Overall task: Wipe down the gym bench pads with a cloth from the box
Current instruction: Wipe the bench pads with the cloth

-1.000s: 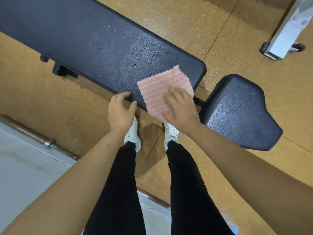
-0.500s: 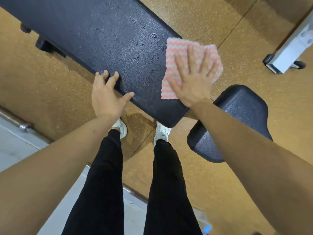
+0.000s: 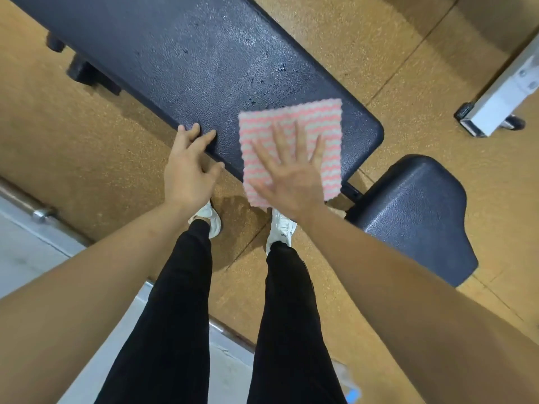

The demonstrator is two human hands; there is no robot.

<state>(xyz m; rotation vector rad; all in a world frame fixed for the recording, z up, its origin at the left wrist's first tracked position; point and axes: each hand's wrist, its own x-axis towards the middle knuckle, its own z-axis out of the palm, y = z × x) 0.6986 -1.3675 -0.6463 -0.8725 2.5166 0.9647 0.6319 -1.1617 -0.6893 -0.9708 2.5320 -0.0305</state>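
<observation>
Wiping is under way at the near right end of the long pad (image 3: 204,68). The right hand (image 3: 288,182) lies flat, fingers spread wide, pressing the cloth (image 3: 291,121) down. The left hand (image 3: 186,167), fingers relaxed, rests on the near edge. Next, likely, a steady sweep onward, then the small pad (image 3: 417,217) on the right.

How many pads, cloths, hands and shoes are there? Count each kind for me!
Bench pads: 2, long pad and small pad
Pink-and-white cloth: 1
Hands: 2, left hand and right hand
White shoes: 2, left shoe and right shoe
Total: 7
</observation>
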